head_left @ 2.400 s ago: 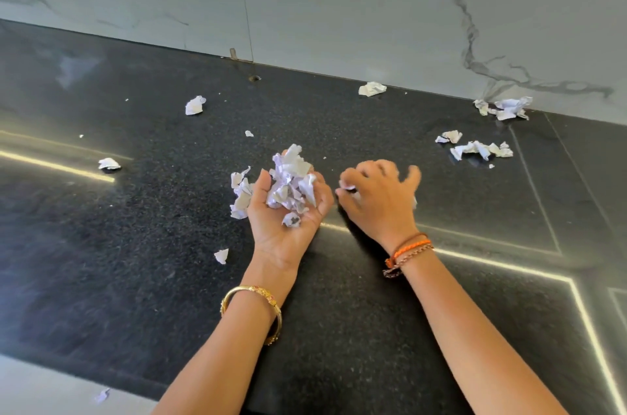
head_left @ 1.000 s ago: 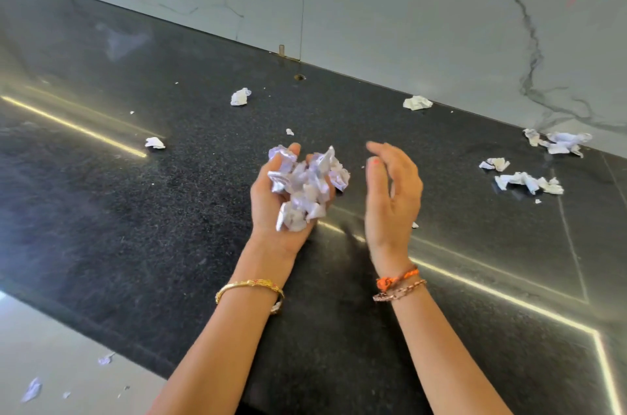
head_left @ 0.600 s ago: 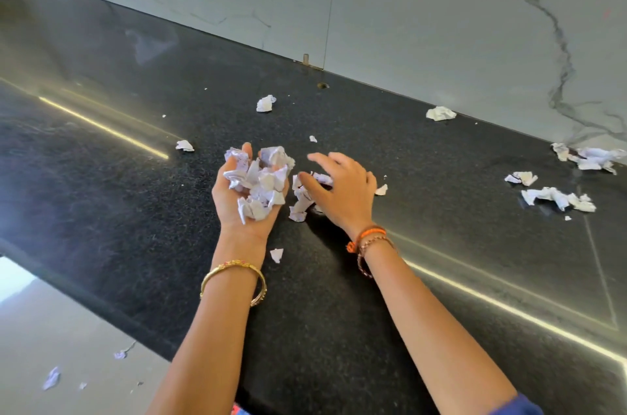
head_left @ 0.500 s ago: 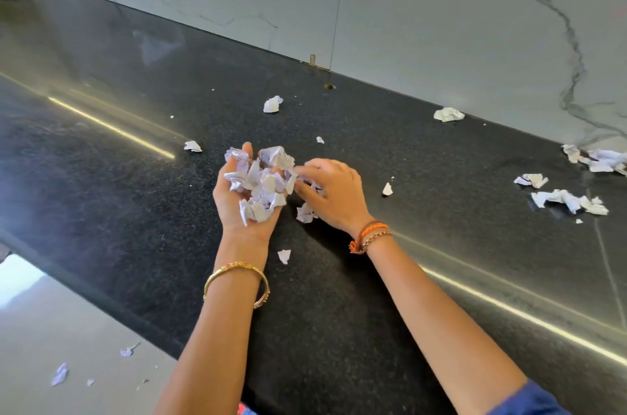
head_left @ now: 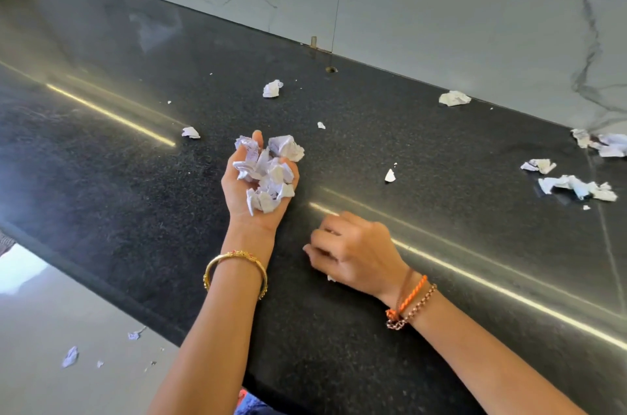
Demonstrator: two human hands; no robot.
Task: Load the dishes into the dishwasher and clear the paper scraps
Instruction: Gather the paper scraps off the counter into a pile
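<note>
Left hand [head_left: 252, 192], palm up with fingers curled, cups crumpled paper scraps [head_left: 269, 170] over a black bench [head_left: 135, 177]; right hand [head_left: 356, 253] fingers curl onto a small scrap [head_left: 330, 278].

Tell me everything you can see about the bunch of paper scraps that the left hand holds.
The bunch of paper scraps is a heap of many small crumpled pieces, white with a faint lilac tint; one piece shows tiny printed text. It lies in the upturned palm of the left hand, whose fingers curl up round it. The heap rises above the palm, and one wad sticks out past the fingers. The hand holds it over the black countertop.
</note>
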